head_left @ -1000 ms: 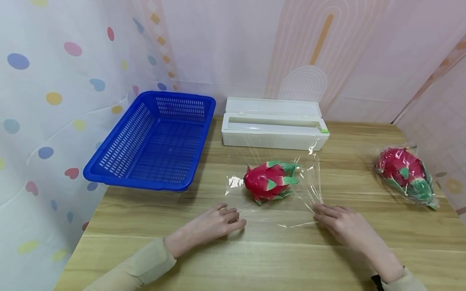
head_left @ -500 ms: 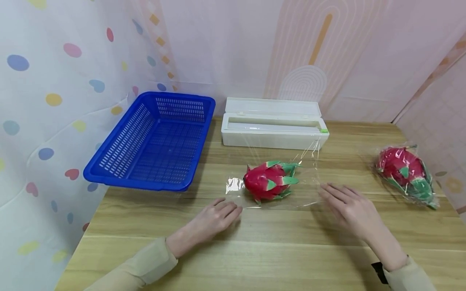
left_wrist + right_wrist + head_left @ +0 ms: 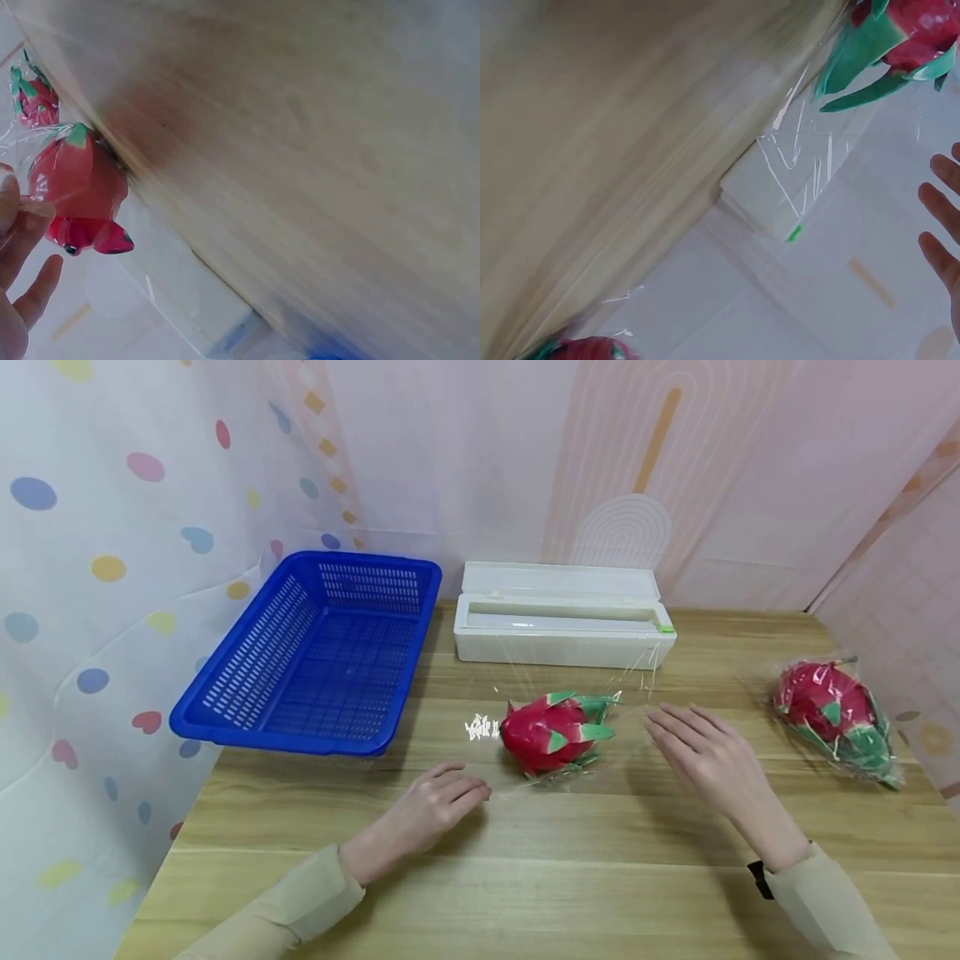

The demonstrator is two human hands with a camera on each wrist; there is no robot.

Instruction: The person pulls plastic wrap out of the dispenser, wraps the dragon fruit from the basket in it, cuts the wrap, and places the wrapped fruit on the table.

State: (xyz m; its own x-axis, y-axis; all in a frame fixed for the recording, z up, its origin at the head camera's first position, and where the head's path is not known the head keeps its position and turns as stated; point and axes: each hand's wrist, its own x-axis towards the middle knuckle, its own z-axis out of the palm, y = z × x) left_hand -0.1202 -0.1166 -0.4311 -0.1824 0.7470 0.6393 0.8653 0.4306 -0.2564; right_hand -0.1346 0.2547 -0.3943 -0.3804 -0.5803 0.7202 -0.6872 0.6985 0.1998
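A red dragon fruit (image 3: 555,737) with green leaf tips lies on its side at the table's middle. Clear cling film (image 3: 482,727) lies about it and reaches back to the white dispenser box (image 3: 562,646). My left hand (image 3: 427,810) is at the fruit's near left. In the left wrist view its thumb and finger pinch an edge of the film. To the fruit's right, my right hand (image 3: 708,764) hovers with fingers extended. In the right wrist view those fingers (image 3: 939,206) look straight and spread, with no film seen held between them.
At the left stands a blue plastic basket (image 3: 300,742). A second dragon fruit (image 3: 828,706), wrapped in film, lies at the right. The dispenser's lid stands up at the back, against a patterned curtain (image 3: 450,460). Wooden tabletop (image 3: 555,893) extends in front.
The film's near edge has come back from in front toward the fruit. My right hand has moved farther from my body, its fingers now straighter. My left hand has shifted slightly left.
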